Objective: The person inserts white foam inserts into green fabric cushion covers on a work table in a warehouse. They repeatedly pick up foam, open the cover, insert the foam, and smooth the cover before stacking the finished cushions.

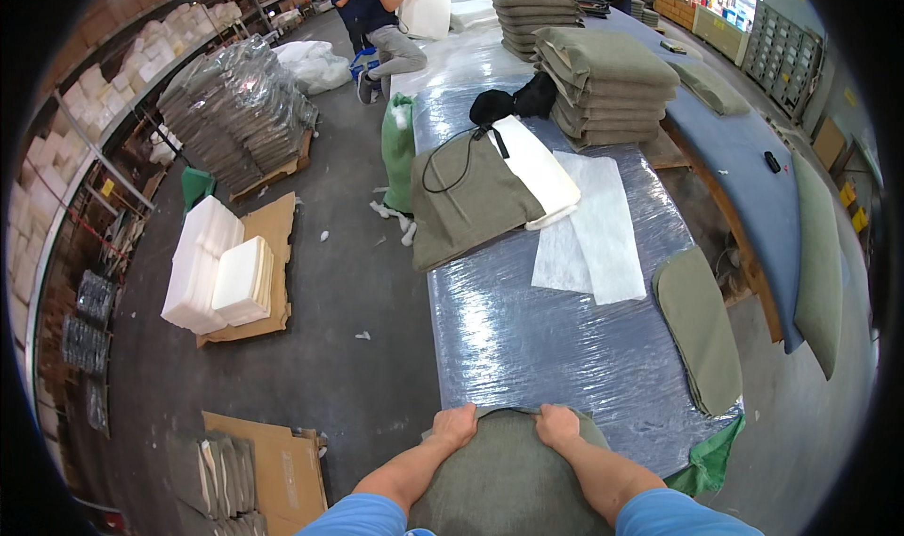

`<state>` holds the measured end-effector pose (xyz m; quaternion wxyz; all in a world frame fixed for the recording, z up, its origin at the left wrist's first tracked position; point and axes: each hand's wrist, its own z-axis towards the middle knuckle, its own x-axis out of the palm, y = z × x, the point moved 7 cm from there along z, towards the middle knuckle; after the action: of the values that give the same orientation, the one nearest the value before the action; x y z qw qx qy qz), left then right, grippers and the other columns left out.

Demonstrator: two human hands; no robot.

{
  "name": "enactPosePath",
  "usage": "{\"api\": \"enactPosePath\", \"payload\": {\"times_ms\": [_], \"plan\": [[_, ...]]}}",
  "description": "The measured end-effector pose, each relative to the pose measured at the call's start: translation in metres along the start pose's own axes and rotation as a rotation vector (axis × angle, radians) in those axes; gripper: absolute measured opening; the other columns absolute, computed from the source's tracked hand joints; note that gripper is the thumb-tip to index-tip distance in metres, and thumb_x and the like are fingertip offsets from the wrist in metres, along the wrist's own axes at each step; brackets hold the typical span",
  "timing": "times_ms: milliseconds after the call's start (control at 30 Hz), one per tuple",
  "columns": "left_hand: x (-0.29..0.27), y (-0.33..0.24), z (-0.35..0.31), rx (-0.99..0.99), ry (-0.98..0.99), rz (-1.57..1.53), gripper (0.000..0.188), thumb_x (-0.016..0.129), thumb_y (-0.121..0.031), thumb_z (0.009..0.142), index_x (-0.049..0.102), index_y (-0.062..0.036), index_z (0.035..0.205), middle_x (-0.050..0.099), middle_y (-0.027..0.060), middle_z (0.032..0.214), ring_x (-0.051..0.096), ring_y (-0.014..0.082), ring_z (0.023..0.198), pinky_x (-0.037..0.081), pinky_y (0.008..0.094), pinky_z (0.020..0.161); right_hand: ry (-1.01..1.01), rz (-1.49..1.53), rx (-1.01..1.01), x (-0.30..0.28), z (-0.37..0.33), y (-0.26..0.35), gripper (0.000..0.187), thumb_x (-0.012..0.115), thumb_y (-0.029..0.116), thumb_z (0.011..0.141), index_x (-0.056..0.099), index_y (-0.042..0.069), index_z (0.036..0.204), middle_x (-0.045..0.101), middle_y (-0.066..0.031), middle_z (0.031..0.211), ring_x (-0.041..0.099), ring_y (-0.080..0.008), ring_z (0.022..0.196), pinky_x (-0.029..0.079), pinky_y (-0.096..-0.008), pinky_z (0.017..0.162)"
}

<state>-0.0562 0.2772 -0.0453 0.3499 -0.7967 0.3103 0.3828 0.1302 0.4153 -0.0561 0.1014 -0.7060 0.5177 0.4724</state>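
Observation:
A grey-green fabric cushion point(508, 489) lies right in front of me, over the near end of the plastic-wrapped table point(527, 348). My left hand point(456, 427) is closed on the far left part of its edge. On the same edge, further right, my right hand point(557, 426) has its fingers curled round the fabric. A dark line, perhaps an opening or seam, runs between the two hands. Beyond them, a flat grey-green cover point(476, 197) carries a thin black cord. White foam pads point(541, 174) and white sheet material point(598, 225) lie beside it.
At the right table edge rests a rounded grey-green cover point(699, 334). Stacked cushions point(607, 89) stand at the back. White foam blocks point(202, 268) sit on cardboard on the left floor. A green sack point(399, 155) leans by the table. Another person point(381, 18) handles a white pad far off.

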Motion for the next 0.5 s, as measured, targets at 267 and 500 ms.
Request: {"api": "enactPosePath", "payload": {"times_ms": [267,500], "plan": [[0.0036,0.0001,-0.001,0.005,-0.002,0.0,0.026,0.057,-0.027,0.095,0.062,-0.0038,0.105,0.073,0.024,0.094,0.071,0.0423,0.093,0.053,0.0548,0.082,-0.008,-0.015,-0.011,0.0053,-0.0006,-0.0027,0.031,0.058,0.035,0.097,0.07,0.006,0.1,0.073,-0.0202,0.103,0.069,-0.041,0.1,0.054,-0.0513,0.088],[0.0043,0.0025,0.0038,-0.006,-0.028,-0.009,0.026,0.057,-0.027,0.095,0.06,-0.0035,0.103,0.073,0.0238,0.09,0.071,0.0433,0.088,0.054,0.0547,0.079,-0.033,0.013,-0.017,0.0036,-0.0023,-0.004,0.032,0.058,0.036,0.097,0.069,0.006,0.097,0.073,-0.0221,0.1,0.069,-0.0422,0.097,0.055,-0.0523,0.086]]}}
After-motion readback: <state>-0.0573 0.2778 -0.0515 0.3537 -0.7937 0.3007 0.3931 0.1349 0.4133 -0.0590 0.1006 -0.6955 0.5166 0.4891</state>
